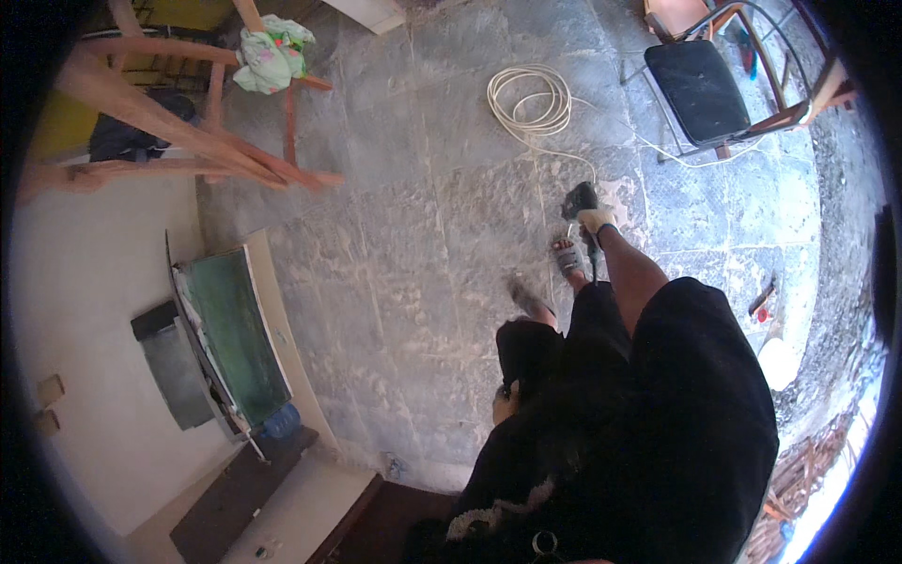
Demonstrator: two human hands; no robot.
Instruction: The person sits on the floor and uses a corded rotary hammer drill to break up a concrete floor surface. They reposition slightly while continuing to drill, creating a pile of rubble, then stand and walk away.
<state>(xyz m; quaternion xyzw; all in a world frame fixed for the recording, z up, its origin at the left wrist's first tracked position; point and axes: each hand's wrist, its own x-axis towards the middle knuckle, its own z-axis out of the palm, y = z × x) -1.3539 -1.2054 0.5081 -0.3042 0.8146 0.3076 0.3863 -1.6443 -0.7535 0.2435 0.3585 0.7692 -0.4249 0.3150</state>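
My right hand, in a pale glove, is closed around a dark corded power tool held low over the floor, just beyond my right sandalled foot. Its exact kind is hard to make out. A pale cable runs from it to a loose coil on the floor. My left hand is beside my left leg, against the dark clothing; its fingers are mostly hidden, and whether it holds anything does not show. My left foot is blurred.
A black-seated chair stands at the far right with the cable by its legs. Wooden trestles with a pale cloth occupy the far left. Along the left wall are a green panel and a blue bottle. Worn tiles cover the floor.
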